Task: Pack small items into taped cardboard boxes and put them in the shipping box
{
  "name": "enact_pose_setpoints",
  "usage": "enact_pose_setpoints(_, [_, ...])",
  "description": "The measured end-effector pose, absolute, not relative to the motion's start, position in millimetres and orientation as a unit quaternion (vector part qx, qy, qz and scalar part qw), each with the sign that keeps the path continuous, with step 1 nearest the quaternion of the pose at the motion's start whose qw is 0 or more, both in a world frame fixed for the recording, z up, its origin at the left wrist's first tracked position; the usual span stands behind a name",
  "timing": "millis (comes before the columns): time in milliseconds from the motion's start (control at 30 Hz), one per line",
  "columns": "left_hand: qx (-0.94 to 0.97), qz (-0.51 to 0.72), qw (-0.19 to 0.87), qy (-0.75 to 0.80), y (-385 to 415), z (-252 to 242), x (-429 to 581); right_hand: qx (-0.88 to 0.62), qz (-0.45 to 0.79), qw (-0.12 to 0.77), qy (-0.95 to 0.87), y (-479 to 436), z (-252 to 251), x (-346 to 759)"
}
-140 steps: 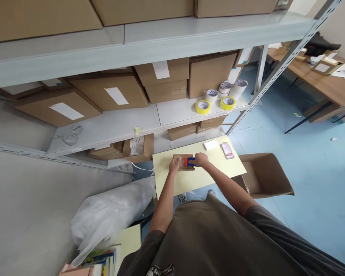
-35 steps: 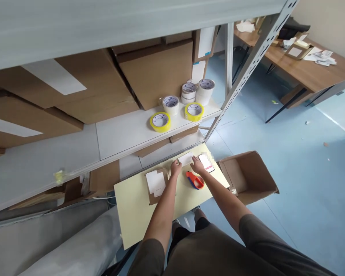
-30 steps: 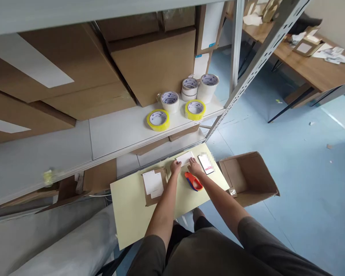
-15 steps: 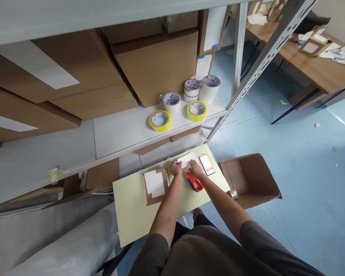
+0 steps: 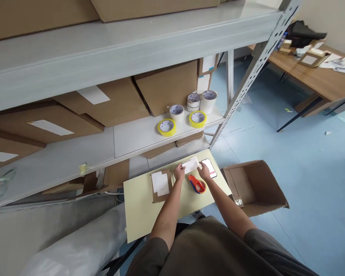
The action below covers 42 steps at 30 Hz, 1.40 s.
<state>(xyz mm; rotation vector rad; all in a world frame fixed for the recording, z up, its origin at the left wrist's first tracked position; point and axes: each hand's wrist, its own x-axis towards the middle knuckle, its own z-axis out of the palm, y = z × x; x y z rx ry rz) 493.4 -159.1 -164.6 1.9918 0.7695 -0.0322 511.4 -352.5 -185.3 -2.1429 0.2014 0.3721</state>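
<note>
Left on the counter [image 5: 140, 216]: carton [image 5: 161, 198] bearing sheets [image 5: 160, 182]. Then left hand [image 5: 178, 172], fingers pinching one end of a white slip [image 5: 191, 165] near the far edge. Dispenser [image 5: 193, 181] on the slip's near side. Right hand [image 5: 204, 172] at its other end; pinching or not, can't tell. Phone [image 5: 209, 168] just beside.

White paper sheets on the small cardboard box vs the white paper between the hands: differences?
Contact: the paper sheets lie untouched on the small cardboard box; the white paper has the left hand gripping one end, the right hand at the other.
Outline: the paper sheets overlap in a stepped shape; the white paper forms roughly one oblong.
Shared: both white.
</note>
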Motion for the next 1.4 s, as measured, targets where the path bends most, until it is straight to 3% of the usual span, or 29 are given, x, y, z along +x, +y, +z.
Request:
enact_pose_setpoints(133, [0.802,0.013,0.506,0.316,-151.1,-146.6,480.9,-0.847,0.159,0.498,0.099,-355.0,-169.6,502.2])
enact_pose_setpoints(400, [0.701,0.023,0.674,0.231,-128.6,-119.6,460.2,-0.812,0.155,0.560,0.059,-352.2,-133.0,507.5])
enact_pose_setpoints(900, [0.643,0.027,0.724,0.248,-130.4,-91.0,439.2,-0.801,0.083,0.593,-0.012,-347.2,-98.3,501.6])
enact_pose_setpoints(1033, [0.668,0.024,0.704,0.240,-130.6,-87.9,439.8,-0.794,0.065,0.603,-0.035,-348.9,-94.1,508.9])
enact_pose_setpoints(1167, [0.762,0.063,0.602,0.232,-131.5,-76.9,440.3,-0.787,0.090,0.610,-0.018,-353.8,-85.4,513.0])
enact_pose_setpoints(1400, [0.875,0.061,0.480,0.009,-147.5,-35.9,468.3,-0.771,0.135,0.612,-0.118,-362.2,-59.3,513.9])
